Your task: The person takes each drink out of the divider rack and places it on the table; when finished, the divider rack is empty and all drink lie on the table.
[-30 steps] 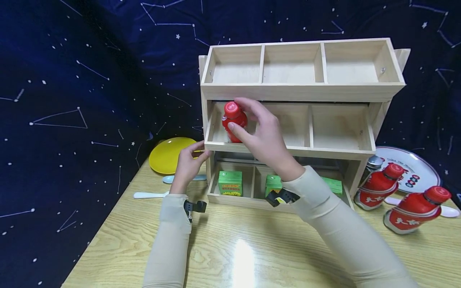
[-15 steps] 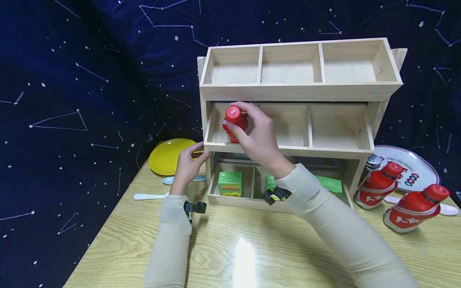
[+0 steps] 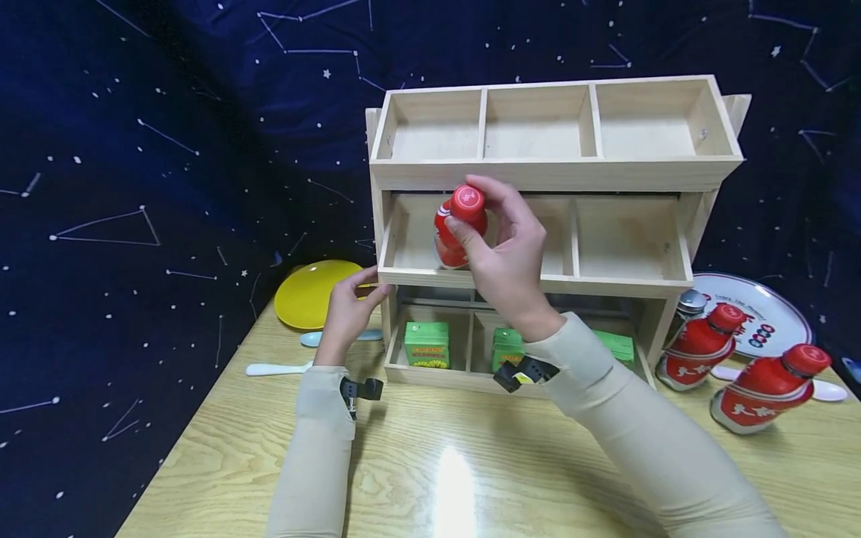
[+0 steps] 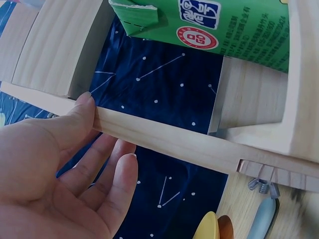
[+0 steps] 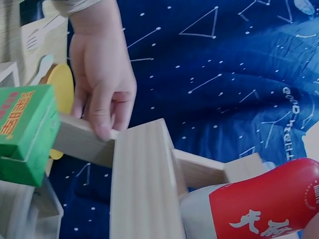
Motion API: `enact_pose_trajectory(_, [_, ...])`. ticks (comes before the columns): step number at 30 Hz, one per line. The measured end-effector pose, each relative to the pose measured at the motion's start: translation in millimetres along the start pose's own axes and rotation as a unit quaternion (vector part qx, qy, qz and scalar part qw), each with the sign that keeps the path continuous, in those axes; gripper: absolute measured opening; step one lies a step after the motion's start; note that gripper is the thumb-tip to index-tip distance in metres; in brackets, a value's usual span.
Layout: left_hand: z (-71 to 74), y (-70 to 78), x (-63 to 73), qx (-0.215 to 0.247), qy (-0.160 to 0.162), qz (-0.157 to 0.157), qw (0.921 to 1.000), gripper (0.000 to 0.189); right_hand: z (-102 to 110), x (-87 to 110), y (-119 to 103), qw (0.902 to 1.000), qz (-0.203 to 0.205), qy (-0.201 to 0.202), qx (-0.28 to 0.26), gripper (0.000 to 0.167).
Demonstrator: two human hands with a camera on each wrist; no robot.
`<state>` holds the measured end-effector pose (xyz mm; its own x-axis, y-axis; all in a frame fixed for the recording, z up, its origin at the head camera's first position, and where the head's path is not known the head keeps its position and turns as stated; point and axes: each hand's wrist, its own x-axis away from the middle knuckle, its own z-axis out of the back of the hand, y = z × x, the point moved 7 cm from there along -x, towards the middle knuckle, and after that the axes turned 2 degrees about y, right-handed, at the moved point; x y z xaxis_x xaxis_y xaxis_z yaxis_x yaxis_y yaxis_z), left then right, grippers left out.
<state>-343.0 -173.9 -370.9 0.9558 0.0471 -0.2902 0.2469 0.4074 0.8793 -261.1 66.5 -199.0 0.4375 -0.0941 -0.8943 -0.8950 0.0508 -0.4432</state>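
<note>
My right hand [image 3: 507, 254] grips a red bottle [image 3: 452, 243] with a red cap by its upper part. The bottle leans slightly, over the left part of the middle tier of a wooden rack [image 3: 551, 175]. In the right wrist view the bottle [image 5: 259, 204] shows a white lower end beside the tier's front board. At the rack's left side, my left hand [image 3: 348, 312] pinches the side post [image 4: 164, 142], thumb on one face and fingers behind. Green boxes [image 3: 427, 344] sit in the bottom tier below.
Two more red bottles [image 3: 696, 351] stand at right beside a white plate [image 3: 783, 310] and a shaker with a metal lid [image 3: 691, 302]. A yellow plate [image 3: 306, 295], a blue spoon handle [image 3: 370, 335] and a white utensil [image 3: 276, 369] lie left of the rack.
My right hand has carried the bottle a little to the right, after a slight dip half a second ago. The left hand keeps its hold on the post.
</note>
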Motion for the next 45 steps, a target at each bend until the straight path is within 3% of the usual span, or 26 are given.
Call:
enact_pose_trajectory(7, [3.3,0.8,0.0,-0.004,0.002,0.000,1.0000,0.045,5.9,-1.7,-25.6,0.9998,0.016,-0.010,-0.005,0.045])
enact_pose_trajectory(15, [6.4,1.6,1.0,-0.005,0.005,-0.001,1.0000,0.045,23.5,19.5,-38.9,0.9988,-0.038,0.007,-0.031,0.046])
enact_pose_trajectory(20, [6.6,2.1,1.5,0.000,0.004,-0.001,1.0000,0.045,41.6,37.6,-46.0,0.9978,-0.061,-0.004,-0.025,0.046])
enact_pose_trajectory(30, [1.7,3.3,-2.4,-0.002,0.003,-0.009,0.9999,0.044,95.8,79.9,-56.2,0.9938,-0.108,-0.025,-0.006,0.052])
enact_pose_trajectory(37, [-5.7,6.6,-4.7,0.000,-0.007,-0.017,0.9998,0.044,145.3,106.9,-69.8,0.9913,-0.131,0.000,-0.012,0.052])
enact_pose_trajectory(40, [-5.7,7.6,-4.5,0.000,-0.004,-0.015,0.9999,0.043,166.0,118.5,-75.3,0.9892,-0.145,0.011,0.016,0.054])
enact_pose_trajectory(43, [-5.1,8.1,-3.8,-0.004,-0.002,-0.014,0.9999,0.043,186.0,129.3,-79.7,0.9710,-0.193,0.016,0.141,0.057])
enact_pose_trajectory(45, [-4.7,7.9,-3.4,-0.007,-0.004,-0.012,0.9999,0.043,201.4,137.3,-80.7,0.9447,-0.236,0.030,0.226,0.058])
